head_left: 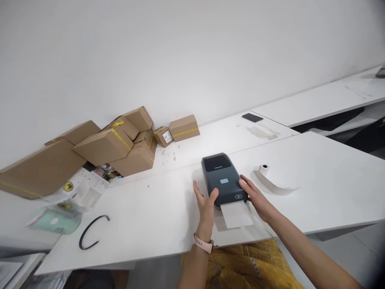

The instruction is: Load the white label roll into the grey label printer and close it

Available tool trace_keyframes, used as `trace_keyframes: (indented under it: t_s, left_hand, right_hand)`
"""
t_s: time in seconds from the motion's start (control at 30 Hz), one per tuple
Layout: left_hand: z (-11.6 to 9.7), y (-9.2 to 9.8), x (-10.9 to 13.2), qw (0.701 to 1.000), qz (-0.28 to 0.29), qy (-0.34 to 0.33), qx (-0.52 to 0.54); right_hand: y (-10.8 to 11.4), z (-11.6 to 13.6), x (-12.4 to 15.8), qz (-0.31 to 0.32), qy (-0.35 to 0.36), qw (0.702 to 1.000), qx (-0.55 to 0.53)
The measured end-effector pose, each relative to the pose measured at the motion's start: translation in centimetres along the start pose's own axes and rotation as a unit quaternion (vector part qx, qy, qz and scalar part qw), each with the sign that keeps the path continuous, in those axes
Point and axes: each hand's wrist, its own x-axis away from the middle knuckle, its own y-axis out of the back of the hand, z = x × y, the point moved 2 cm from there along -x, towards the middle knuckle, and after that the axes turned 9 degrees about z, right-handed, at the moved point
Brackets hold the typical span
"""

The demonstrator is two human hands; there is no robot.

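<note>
A dark blue-grey label printer with a black window and a light button sits on the white table. A blank white paper label sticks out of its front. My left hand is at the front left corner, thumb against the printer and fingers spread apart from its side. On the right side, my right hand grips the printer's edge, its fingertips along the side and top edge. To the right stands a small white paper roll, with an unrolled strip curling across the table.
Several cardboard boxes are piled at the back left. A black curved band, a mint-green pouch and plastic-wrapped packets lie at left. A phone lies farther back. The table ends just before me.
</note>
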Motion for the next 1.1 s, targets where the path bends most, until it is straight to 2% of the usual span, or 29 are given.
trace_keyframes:
  t_s: [0.07, 0.1, 0.2, 0.63, 0.83, 0.93, 1.0, 1.03, 1.1]
  left_hand:
    - [0.3, 0.0, 0.0, 0.993, 0.068, 0.069, 0.074]
    - [0.4, 0.0, -0.1, 0.987, 0.102, 0.076, 0.101]
    - [0.1, 0.1, -0.3, 0.977, 0.161, 0.037, 0.135]
    - [0.5, -0.3, -0.5, 0.982, 0.131, 0.008, 0.137]
    - [0.6, 0.1, -0.6, 0.984, 0.142, 0.006, 0.104]
    - [0.8, 0.4, 0.0, 0.992, 0.114, 0.011, 0.057]
    - [0.5, 0.5, 0.6, 0.997, 0.072, -0.028, -0.019]
    - [0.1, 0.5, 0.9, 0.994, 0.062, -0.064, -0.068]
    - [-0.7, 0.0, 1.3, 0.972, 0.078, -0.145, -0.165]
  right_hand:
    - [-0.1, 0.0, -0.4, 0.034, -0.023, 0.999, -0.023]
    - [-0.1, -0.1, -0.5, 0.045, -0.024, 0.998, -0.032]
    - [0.0, -0.3, -0.5, 0.059, -0.028, 0.996, -0.058]
    - [-0.8, -0.1, -0.3, 0.003, -0.016, 0.996, -0.084]
    - [-0.5, -0.8, -0.4, 0.011, 0.01, 0.998, -0.054]
    - [0.4, -3.1, 1.9, -0.037, 0.008, 0.998, -0.057]
    - [0.8, -4.9, 4.3, -0.062, -0.018, 0.995, -0.078]
    - [0.7, -5.7, 5.5, -0.053, -0.04, 0.994, -0.088]
    - [0.1, -6.5, 7.6, 0.002, -0.084, 0.991, -0.102]
